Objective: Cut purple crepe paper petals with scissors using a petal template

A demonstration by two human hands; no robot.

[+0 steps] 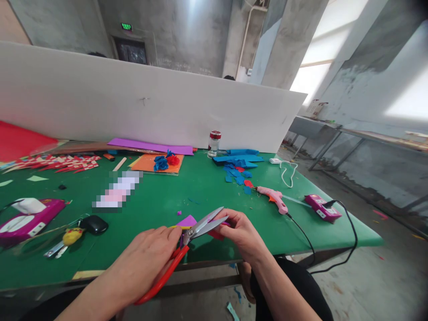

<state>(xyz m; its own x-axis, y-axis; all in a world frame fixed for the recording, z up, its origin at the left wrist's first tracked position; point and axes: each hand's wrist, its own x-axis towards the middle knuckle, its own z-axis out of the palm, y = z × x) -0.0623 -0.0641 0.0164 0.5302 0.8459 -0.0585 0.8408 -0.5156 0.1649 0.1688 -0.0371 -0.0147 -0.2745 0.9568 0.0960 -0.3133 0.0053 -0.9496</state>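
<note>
A long white panel stands along the far side of a green-topped table. Behind it rises a bare grey wall with a lit green exit sign above a dark doorway. Bright patches of light mark the right side, where benches stand over a scuffed concrete floor.

bright light patches the right-hand wall; edges look stretched.

The scissors are showing red handles and silver blades; the counter is showing green, the glue gun pink, paper strips red-and-white checks.
</note>
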